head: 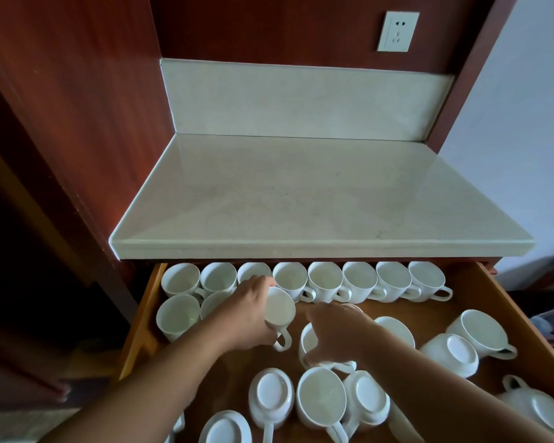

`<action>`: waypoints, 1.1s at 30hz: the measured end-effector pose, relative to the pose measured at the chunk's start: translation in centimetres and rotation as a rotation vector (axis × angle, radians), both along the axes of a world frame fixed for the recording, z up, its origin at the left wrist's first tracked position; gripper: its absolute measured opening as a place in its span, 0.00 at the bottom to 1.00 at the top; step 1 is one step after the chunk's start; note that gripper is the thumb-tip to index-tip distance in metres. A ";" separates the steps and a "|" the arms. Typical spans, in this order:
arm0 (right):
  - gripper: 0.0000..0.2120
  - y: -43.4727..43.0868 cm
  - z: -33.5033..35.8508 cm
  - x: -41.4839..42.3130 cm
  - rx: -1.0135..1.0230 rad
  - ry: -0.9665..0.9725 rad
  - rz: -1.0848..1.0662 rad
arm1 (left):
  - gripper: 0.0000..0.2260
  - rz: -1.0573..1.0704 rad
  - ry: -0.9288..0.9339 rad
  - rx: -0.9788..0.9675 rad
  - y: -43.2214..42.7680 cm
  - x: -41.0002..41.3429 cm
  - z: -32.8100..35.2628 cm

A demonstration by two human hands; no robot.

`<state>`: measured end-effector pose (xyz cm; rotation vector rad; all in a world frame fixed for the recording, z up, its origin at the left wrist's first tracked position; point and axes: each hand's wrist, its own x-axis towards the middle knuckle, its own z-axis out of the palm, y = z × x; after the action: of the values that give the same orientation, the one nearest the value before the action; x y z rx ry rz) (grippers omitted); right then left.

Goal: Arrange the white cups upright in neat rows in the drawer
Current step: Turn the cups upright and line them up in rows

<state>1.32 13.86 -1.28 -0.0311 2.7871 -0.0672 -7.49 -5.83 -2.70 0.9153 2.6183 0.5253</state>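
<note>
An open wooden drawer (470, 302) holds many white cups. Several stand upright in a back row (359, 279) under the counter edge. Two more upright cups (177, 314) begin a second row at the left. My left hand (250, 314) grips a white cup (280, 310) by its side, mouth up, just right of those two. My right hand (336, 334) curls over the rim of another cup (309, 345) in the drawer's middle. Upside-down cups (271, 393) and upright ones (322, 399) lie scattered at the front and right.
A pale stone counter (317, 199) overhangs the drawer's back. A wall socket (397, 32) sits high on the red wood panel. Dark wood cabinet sides stand to the left, a pale wall to the right.
</note>
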 end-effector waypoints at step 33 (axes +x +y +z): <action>0.34 -0.5 -1.8 -1.9 -0.229 0.159 -0.184 | 0.23 -0.145 0.525 0.044 -2.0 1.9 -4.4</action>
<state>-0.55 13.37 -3.08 0.1699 2.9181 -0.4482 -5.60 -7.86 -7.14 1.4060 2.9644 0.3390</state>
